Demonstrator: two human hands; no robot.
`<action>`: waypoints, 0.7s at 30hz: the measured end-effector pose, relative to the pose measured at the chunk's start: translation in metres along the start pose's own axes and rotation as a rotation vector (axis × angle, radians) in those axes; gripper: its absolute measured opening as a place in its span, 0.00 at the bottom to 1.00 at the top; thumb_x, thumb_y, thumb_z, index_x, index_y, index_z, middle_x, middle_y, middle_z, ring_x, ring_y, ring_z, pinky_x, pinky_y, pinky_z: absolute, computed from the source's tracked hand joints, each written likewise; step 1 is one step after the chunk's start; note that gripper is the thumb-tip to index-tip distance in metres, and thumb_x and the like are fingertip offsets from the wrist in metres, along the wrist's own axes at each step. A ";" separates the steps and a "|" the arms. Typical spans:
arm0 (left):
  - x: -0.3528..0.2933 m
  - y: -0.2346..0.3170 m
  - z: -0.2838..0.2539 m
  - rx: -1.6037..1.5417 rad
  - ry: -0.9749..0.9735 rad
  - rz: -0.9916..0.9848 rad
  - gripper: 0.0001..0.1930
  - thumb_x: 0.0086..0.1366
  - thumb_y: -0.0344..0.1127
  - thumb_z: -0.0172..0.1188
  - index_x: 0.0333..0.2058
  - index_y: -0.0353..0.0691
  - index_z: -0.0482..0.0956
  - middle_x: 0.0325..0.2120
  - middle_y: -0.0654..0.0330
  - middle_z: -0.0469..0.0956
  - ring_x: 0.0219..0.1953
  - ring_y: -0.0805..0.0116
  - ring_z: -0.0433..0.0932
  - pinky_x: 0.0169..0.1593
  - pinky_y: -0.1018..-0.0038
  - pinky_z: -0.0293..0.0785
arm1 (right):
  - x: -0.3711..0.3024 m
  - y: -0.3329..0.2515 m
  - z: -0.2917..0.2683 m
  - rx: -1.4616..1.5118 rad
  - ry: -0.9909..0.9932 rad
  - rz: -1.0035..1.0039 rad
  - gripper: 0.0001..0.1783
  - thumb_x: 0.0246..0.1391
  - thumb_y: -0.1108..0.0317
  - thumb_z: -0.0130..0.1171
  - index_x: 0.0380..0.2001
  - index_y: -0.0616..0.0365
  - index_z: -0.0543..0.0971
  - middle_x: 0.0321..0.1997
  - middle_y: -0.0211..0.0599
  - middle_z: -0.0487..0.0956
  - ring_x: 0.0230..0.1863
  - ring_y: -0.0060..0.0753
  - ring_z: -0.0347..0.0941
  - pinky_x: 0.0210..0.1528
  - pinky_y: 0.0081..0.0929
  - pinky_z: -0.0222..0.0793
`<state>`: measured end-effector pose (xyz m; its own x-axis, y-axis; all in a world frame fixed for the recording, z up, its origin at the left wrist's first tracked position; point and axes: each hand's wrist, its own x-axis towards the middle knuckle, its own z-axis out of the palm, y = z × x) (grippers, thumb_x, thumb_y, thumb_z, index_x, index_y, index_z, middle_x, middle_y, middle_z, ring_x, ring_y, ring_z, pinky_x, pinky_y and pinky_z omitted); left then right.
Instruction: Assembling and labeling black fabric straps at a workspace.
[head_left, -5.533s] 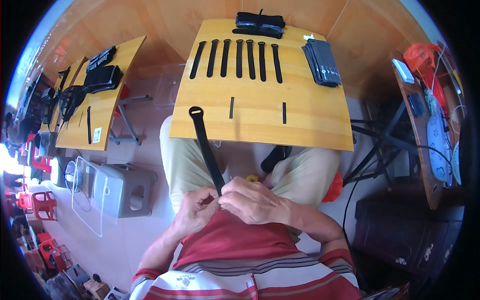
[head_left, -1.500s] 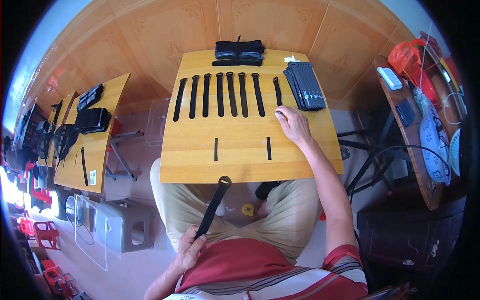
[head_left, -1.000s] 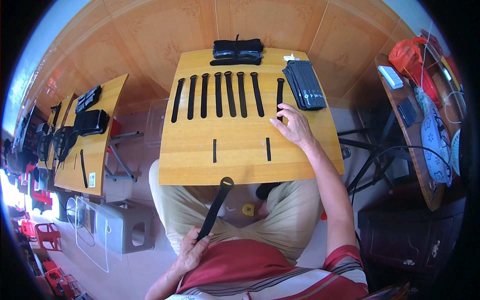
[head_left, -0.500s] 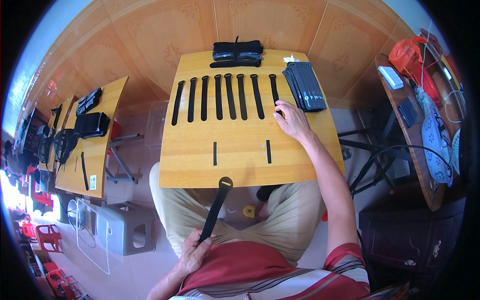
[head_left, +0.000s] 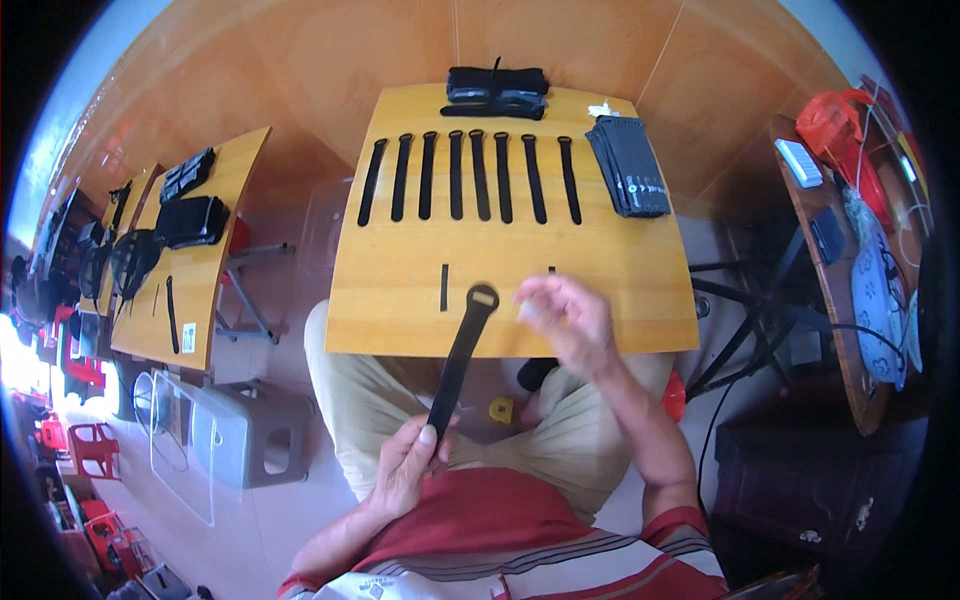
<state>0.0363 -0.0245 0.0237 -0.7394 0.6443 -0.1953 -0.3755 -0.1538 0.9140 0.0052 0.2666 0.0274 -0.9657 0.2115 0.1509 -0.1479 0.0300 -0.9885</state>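
Observation:
My left hand (head_left: 408,465) grips the lower end of a black hook-and-loop strap (head_left: 462,355), thumb on top. The strap tilts up over the table's near edge, its rounded, slotted head uppermost; whether it is one strap or a stack I cannot tell. Just right of that head is my right hand (head_left: 572,318), fingers stretched out and a little apart, with nothing visible in them. Farther back, several matching black straps (head_left: 456,178) lie side by side, slotted heads toward the wall. Two short dark strips mark the tabletop: one strip (head_left: 444,287) shows fully, the other is mostly behind my right hand.
The wooden table (head_left: 380,325) also bears a stack of flat black pieces (head_left: 632,170) at its right and a tied black bundle (head_left: 497,84) at the back. A second table (head_left: 200,300) stands left, above a grey stool (head_left: 250,440). A brown side table (head_left: 845,330) is at right.
My right hand has left the rightmost strap in the row and come back toward me. My left hand has raised the held strap slightly, away from me. The whole view has shifted a little.

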 end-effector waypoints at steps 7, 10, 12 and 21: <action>0.023 0.021 0.016 -0.016 -0.068 -0.084 0.22 0.78 0.47 0.44 0.52 0.34 0.76 0.28 0.65 0.75 0.30 0.80 0.73 0.33 0.83 0.71 | -0.054 -0.022 0.064 0.150 -0.158 0.044 0.15 0.61 0.77 0.61 0.50 0.68 0.73 0.40 0.39 0.82 0.40 0.22 0.79 0.42 0.20 0.76; 0.021 0.025 0.010 -0.193 -0.107 -0.145 0.20 0.76 0.39 0.49 0.59 0.30 0.70 0.47 0.50 0.79 0.40 0.67 0.81 0.43 0.72 0.82 | -0.047 -0.029 0.061 0.177 -0.085 0.039 0.13 0.61 0.80 0.59 0.49 0.69 0.73 0.38 0.39 0.81 0.39 0.24 0.79 0.42 0.21 0.77; 0.019 0.019 0.004 -0.141 -0.132 -0.105 0.17 0.76 0.34 0.50 0.57 0.29 0.72 0.41 0.49 0.81 0.39 0.65 0.83 0.41 0.73 0.84 | -0.045 -0.039 0.062 0.138 -0.095 0.011 0.13 0.61 0.79 0.59 0.48 0.68 0.73 0.38 0.39 0.81 0.40 0.23 0.79 0.43 0.21 0.76; 0.004 0.020 0.002 -0.044 -0.107 0.027 0.14 0.74 0.31 0.52 0.52 0.28 0.77 0.40 0.50 0.81 0.42 0.64 0.83 0.45 0.73 0.83 | -0.062 -0.042 0.087 0.132 -0.178 -0.043 0.09 0.59 0.76 0.63 0.41 0.64 0.76 0.33 0.31 0.81 0.34 0.17 0.78 0.35 0.17 0.75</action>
<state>0.0270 -0.0235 0.0422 -0.6865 0.7154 -0.1299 -0.3822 -0.2031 0.9015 0.0529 0.1668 0.0598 -0.9785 0.0365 0.2030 -0.2056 -0.0953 -0.9740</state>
